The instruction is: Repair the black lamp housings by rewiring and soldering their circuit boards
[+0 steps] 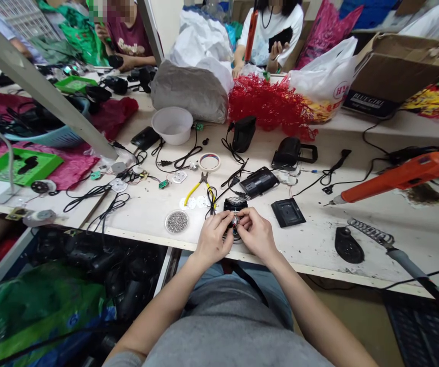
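My left hand (214, 237) and my right hand (256, 233) meet at the near edge of the workbench (357, 239). Both pinch a small round silver part (235, 221) that sits on a black device housing (235, 206), partly hidden under the fingers. Black wires (212, 196) run from the housing toward yellow-handled pliers (199, 184). A small round dish of tiny metal screws (177, 221) lies just left of my left hand. A flat black cover (288, 212) lies to the right of my right hand.
An orange electric screwdriver (398, 177) and a soldering iron on its stand (372, 237) lie to the right. A tape roll (209, 162), white bowl (172, 125), black housings (259, 181) and red plastic pieces (270, 104) crowd the bench. Other people sit at the far side.
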`<action>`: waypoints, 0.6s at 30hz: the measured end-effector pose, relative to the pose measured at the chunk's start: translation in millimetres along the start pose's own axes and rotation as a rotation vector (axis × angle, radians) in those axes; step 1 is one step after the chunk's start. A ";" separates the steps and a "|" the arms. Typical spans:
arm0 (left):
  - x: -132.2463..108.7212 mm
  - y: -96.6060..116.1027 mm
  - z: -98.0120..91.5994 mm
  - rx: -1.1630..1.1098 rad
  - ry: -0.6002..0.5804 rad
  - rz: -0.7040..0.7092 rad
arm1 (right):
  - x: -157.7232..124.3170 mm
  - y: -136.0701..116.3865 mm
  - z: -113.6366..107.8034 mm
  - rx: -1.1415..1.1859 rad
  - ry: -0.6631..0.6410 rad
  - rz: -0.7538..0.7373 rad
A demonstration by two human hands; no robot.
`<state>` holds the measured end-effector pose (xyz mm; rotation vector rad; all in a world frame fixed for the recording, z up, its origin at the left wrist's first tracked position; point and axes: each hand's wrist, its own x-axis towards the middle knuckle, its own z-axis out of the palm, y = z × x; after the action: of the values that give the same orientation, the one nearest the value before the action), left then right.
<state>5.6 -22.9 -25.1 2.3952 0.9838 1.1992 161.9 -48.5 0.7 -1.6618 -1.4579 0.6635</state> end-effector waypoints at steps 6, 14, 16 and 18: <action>1.6 4.1 3.0 0.036 0.078 -0.022 | -9.1 6.0 2.3 0.049 0.081 -0.114; 6.3 13.1 11.3 0.084 0.118 -0.073 | -5.1 6.3 -6.7 0.003 -0.047 -0.208; 6.1 13.8 10.6 0.068 0.101 -0.066 | -3.5 6.7 -10.4 -0.011 -0.081 -0.233; 5.2 13.9 8.4 0.039 0.069 -0.065 | -2.4 7.2 -13.0 -0.024 -0.106 -0.250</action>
<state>20.7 -29.0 -20.0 2.3464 1.1074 1.2584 176.0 -53.8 1.3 -1.4483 -1.7210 0.6033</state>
